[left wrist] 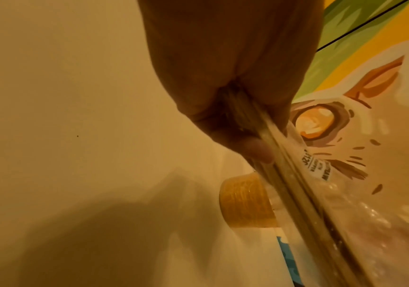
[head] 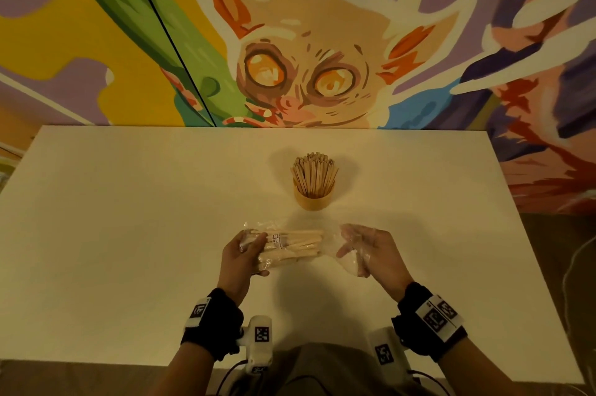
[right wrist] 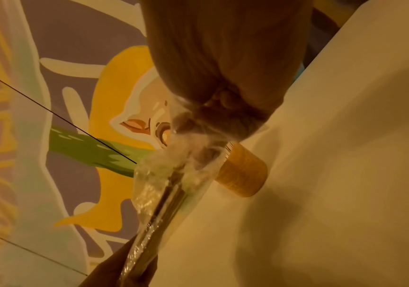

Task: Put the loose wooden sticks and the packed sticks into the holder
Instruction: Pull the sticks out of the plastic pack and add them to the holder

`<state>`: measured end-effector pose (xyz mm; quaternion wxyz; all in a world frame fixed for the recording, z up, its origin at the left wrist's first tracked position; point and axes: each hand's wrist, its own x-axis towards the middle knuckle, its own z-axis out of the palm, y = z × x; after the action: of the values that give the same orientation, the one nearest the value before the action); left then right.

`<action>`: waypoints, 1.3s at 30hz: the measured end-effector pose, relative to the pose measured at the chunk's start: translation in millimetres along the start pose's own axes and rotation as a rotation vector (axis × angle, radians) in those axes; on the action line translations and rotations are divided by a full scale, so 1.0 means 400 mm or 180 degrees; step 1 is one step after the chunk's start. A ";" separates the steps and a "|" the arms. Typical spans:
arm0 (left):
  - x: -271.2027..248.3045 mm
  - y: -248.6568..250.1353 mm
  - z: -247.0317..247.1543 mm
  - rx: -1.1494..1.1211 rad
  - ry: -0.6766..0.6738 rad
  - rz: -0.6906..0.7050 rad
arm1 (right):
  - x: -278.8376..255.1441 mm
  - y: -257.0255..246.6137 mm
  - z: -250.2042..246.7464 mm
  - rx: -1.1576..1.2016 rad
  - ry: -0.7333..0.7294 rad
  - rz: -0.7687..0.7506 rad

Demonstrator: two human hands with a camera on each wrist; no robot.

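Note:
A round wooden holder stands mid-table, full of upright wooden sticks. In front of it I hold a clear plastic pack of sticks lying sideways above the table. My left hand grips the pack's left end, thumb under and fingers over it. My right hand holds the loose, empty right end of the plastic bag, which drapes over its fingers. The left wrist view shows the pack with its white label, and the holder behind. The right wrist view shows crumpled plastic bunched at my fingertips.
The white table runs up to a painted mural wall at the back. The table's right edge drops to a dark floor. Wrist cameras and cables sit near the front edge.

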<state>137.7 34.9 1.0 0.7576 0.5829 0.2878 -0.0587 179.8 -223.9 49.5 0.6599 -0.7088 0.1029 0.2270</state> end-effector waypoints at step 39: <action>-0.054 0.068 0.106 0.0893 -0.0341 0.0663 | -0.002 0.023 0.000 0.0027 -0.0498 0.0132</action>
<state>147.0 -0.9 41.7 0.6851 0.7056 0.1740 -0.0504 175.1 -224.9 41.5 0.6641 -0.6839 0.0666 0.2948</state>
